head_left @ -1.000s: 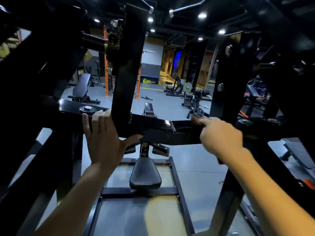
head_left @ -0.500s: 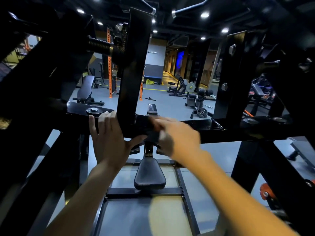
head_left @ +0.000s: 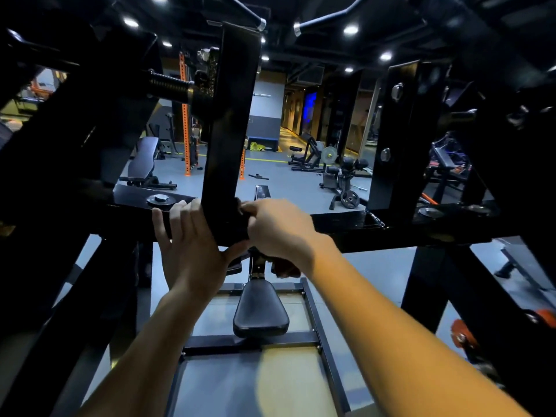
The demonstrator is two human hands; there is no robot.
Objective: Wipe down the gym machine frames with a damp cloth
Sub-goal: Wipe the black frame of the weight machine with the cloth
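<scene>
Left hand (head_left: 189, 245): yours lies flat on the black crossbar (head_left: 376, 230), fingers straight and spread, thumb hooked under the bar, holding nothing.
Upright post (head_left: 228, 130): it rises from the crossbar between your two hands.
Right hand (head_left: 276, 230): your fingers are curled, pressing a dark cloth (head_left: 240, 207) against the post's base.
Seat pad (head_left: 260, 311): it sits below, between your forearms.
</scene>
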